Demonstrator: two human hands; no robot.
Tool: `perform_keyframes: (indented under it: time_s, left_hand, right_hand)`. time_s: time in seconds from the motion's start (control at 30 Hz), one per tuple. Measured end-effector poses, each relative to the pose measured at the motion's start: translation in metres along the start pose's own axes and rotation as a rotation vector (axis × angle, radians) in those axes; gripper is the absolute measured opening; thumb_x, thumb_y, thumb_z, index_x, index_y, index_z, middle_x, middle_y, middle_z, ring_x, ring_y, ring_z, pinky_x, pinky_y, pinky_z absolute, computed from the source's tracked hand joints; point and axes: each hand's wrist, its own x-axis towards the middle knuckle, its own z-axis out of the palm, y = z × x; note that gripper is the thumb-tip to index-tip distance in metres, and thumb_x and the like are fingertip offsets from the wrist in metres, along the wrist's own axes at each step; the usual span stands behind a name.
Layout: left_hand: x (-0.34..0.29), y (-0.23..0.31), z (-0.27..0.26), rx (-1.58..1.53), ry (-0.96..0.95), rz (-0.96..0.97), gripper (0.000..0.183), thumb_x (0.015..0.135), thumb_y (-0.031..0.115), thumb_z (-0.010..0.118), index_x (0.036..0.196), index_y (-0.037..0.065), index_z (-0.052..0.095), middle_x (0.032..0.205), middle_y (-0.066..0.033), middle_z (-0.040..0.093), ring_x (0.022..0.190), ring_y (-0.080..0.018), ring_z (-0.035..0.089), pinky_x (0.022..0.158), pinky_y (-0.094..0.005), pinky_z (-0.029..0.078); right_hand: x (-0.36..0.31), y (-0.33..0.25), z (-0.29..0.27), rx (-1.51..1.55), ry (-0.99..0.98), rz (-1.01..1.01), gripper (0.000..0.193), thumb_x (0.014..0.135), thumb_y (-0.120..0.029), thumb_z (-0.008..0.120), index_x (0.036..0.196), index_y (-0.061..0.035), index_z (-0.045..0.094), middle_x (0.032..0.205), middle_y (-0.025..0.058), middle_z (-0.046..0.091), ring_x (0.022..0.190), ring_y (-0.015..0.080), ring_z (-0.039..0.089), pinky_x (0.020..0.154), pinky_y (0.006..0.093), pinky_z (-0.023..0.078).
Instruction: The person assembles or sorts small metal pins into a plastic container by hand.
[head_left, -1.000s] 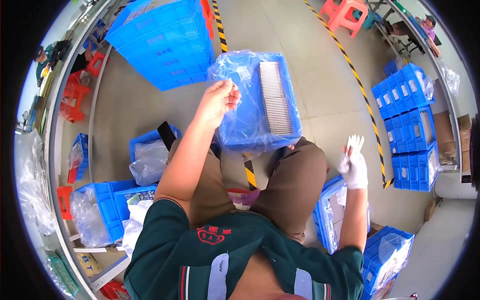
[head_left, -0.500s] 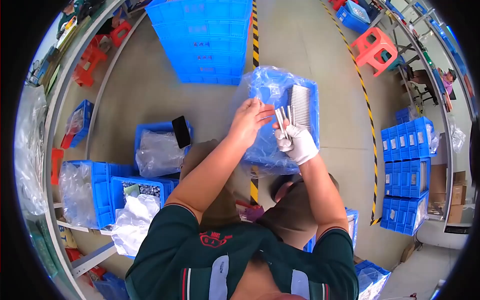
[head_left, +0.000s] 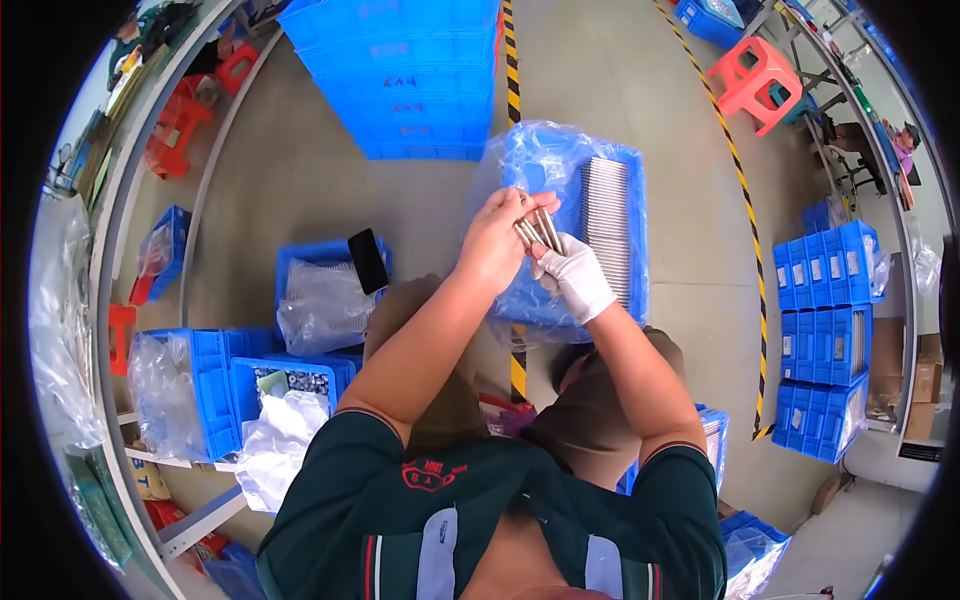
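Several short, shiny metal rods (head_left: 538, 232) are bunched between my hands, above a blue crate (head_left: 640, 190) lined with clear plastic. My right hand (head_left: 578, 282), in a white glove, is closed around their lower ends. At the upper ends, my bare left hand (head_left: 495, 240) has its fingers bent against the rods. A long row of similar metal rods (head_left: 606, 225) lies packed along the crate's right side. The plastic liner (head_left: 540, 145) bulges over the left side and rim. My fingers partly hide the rods' ends.
Tall stacked blue crates (head_left: 420, 110) stand beyond on the left. A black phone (head_left: 367, 262) rests on a plastic-covered crate at left, near a crate of small metal parts (head_left: 305, 382). Stacked crates (head_left: 825, 335) and a red stool (head_left: 755, 85) stand right.
My hands have come together. The right hand has brought the rods left and tilted them, and the left fingers, spread apart earlier, now bend against their upper ends.
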Motion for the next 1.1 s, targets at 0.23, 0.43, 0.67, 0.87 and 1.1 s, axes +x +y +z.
perform_keyframes:
  time_s: [0.23,0.43,0.67,0.87,1.1]
  left_hand:
    - [-0.008,0.000,0.004,-0.062,-0.056,0.010,0.020,0.093,0.024,0.037,0.087,0.007,0.045,0.111,-0.0183,0.052,0.107,-0.0264,0.048,0.090,-0.0371,0.038]
    - [-0.005,-0.009,0.000,-0.106,-0.052,0.032,0.020,0.093,0.024,0.036,0.087,0.007,0.047,0.111,-0.0174,0.051,0.106,-0.0250,0.048,0.092,-0.0371,0.037]
    - [-0.007,-0.011,0.001,-0.124,0.032,0.014,0.020,0.092,0.022,0.038,0.083,0.007,0.048,0.111,-0.0165,0.052,0.106,-0.0244,0.047,0.093,-0.0378,0.037]
    - [-0.004,-0.011,0.000,-0.111,0.030,0.034,0.020,0.092,0.022,0.038,0.084,0.007,0.048,0.113,-0.0170,0.050,0.107,-0.0244,0.047,0.093,-0.0377,0.036]
    - [-0.009,-0.003,-0.003,-0.124,-0.071,0.050,0.019,0.092,0.023,0.040,0.086,0.007,0.048,0.110,-0.0156,0.051,0.102,-0.0220,0.049,0.090,-0.0359,0.038]
  right_hand:
    - [-0.005,-0.002,-0.004,-0.136,0.168,-0.164,0.014,0.083,-0.016,0.057,0.085,-0.0024,0.054,0.060,0.0027,0.054,0.044,0.0062,0.042,0.039,0.0203,0.033]
    - [-0.005,-0.007,-0.003,-0.227,0.211,-0.204,0.014,0.083,-0.016,0.056,0.084,-0.0024,0.055,0.059,0.0041,0.056,0.042,0.0062,0.043,0.038,0.0194,0.032]
    - [-0.003,-0.010,-0.008,-0.031,0.180,-0.078,0.015,0.084,-0.017,0.054,0.085,-0.0018,0.054,0.061,0.0056,0.057,0.041,0.0073,0.044,0.037,0.0192,0.032]
    - [0.008,-0.004,-0.009,-0.128,0.192,-0.114,0.014,0.082,-0.013,0.057,0.087,-0.0010,0.054,0.061,0.0048,0.056,0.043,0.0073,0.044,0.039,0.0203,0.034]
    - [0.001,-0.006,-0.005,-0.384,0.263,-0.266,0.014,0.080,-0.012,0.059,0.088,-0.0008,0.057,0.061,0.0011,0.053,0.051,0.0061,0.046,0.046,0.0214,0.038]
